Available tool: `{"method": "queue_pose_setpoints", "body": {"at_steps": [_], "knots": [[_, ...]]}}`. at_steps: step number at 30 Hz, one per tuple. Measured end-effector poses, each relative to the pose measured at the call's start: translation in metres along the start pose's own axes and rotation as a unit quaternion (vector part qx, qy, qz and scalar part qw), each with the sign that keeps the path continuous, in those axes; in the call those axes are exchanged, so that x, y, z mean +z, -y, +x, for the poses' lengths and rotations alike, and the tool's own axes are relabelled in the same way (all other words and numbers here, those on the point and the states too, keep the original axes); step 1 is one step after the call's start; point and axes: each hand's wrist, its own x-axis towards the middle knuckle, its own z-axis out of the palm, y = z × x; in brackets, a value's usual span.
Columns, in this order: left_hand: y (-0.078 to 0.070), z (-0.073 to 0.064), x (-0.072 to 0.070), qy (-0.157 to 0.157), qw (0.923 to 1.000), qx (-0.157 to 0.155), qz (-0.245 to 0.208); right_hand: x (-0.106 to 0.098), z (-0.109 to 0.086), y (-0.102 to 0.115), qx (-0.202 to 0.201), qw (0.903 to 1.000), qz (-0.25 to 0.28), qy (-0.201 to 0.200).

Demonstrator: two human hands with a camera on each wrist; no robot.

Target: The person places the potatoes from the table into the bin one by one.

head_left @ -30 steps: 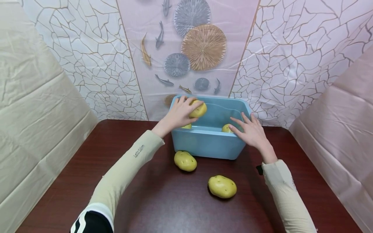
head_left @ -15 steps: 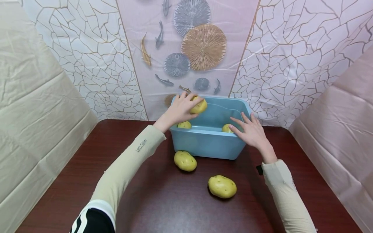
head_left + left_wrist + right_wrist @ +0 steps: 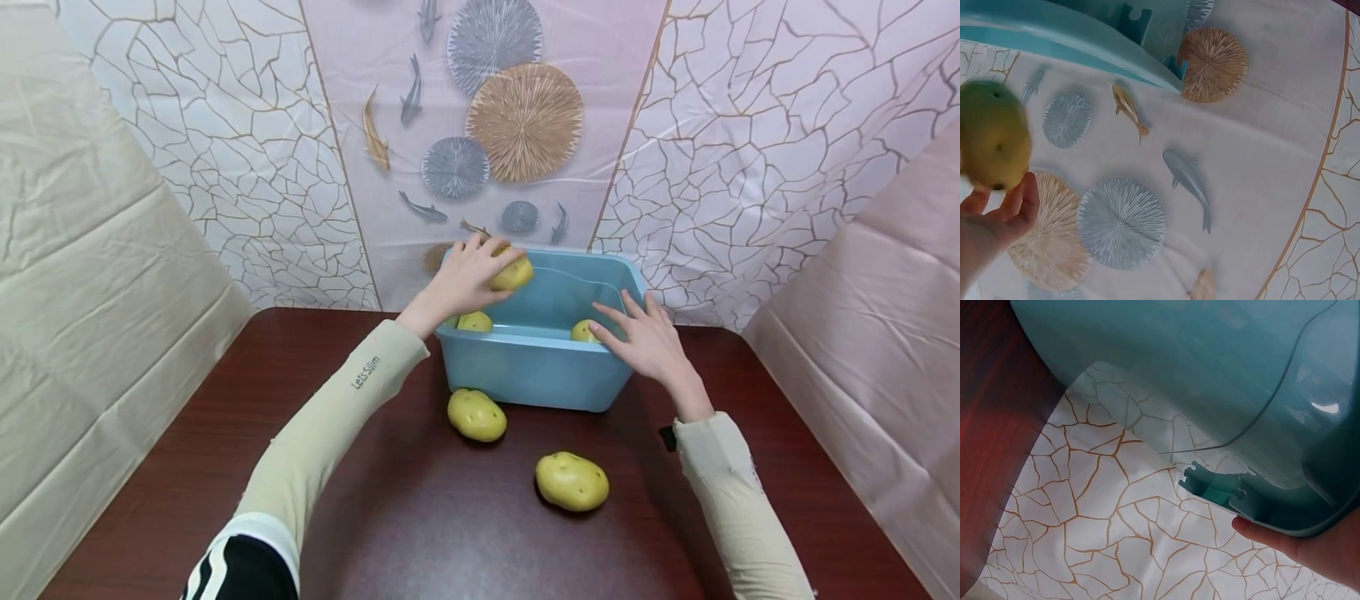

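Observation:
My left hand (image 3: 468, 275) grips a yellow potato (image 3: 513, 272) above the left part of a blue plastic bin (image 3: 536, 367). In the left wrist view the same potato (image 3: 994, 134) shows at the left edge, with fingers curled under it. My right hand (image 3: 648, 337) rests on the bin's right front corner, its fingers spread. The right wrist view shows a finger (image 3: 1266, 536) against the bin's rim. Inside the bin lie one potato (image 3: 475, 322) at the left and another (image 3: 582, 331) at the right, both partly hidden by the front wall.
On the dark wooden table (image 3: 420, 517), one potato (image 3: 477, 415) lies just before the bin and another (image 3: 572, 482) nearer to me. A patterned cloth (image 3: 247, 125) hangs behind the bin, and pale cloth walls (image 3: 97, 333) flank the table.
My left hand has risen slightly with its potato, showing more of the potato at the bin's left. During the last half second it has barely moved. My right hand stays where it was.

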Motion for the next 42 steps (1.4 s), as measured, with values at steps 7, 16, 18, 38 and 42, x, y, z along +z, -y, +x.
{"method": "queue_pose_setpoints", "body": {"at_steps": [7,16,18,38,42], "knots": [[-0.003,0.000,-0.004,-0.064,0.9975,0.028,-0.005,0.000,0.000,0.000,0.004,1.0000,-0.003,0.003],[-0.003,-0.005,0.002,-0.065,0.9974,0.032,0.008,0.001,0.001,0.000,0.003,1.0000,0.000,0.006],[-0.003,-0.005,0.002,-0.064,0.9974,0.031,0.009,0.001,0.001,0.000,0.002,1.0000,-0.001,0.005],[-0.001,-0.014,0.016,-0.072,0.9972,0.023,-0.002,0.000,0.001,-0.002,-0.004,1.0000,0.001,0.008],[-0.002,-0.016,0.017,-0.081,0.9964,0.023,-0.006,0.000,0.001,-0.001,-0.004,0.9999,0.000,0.010]]}}
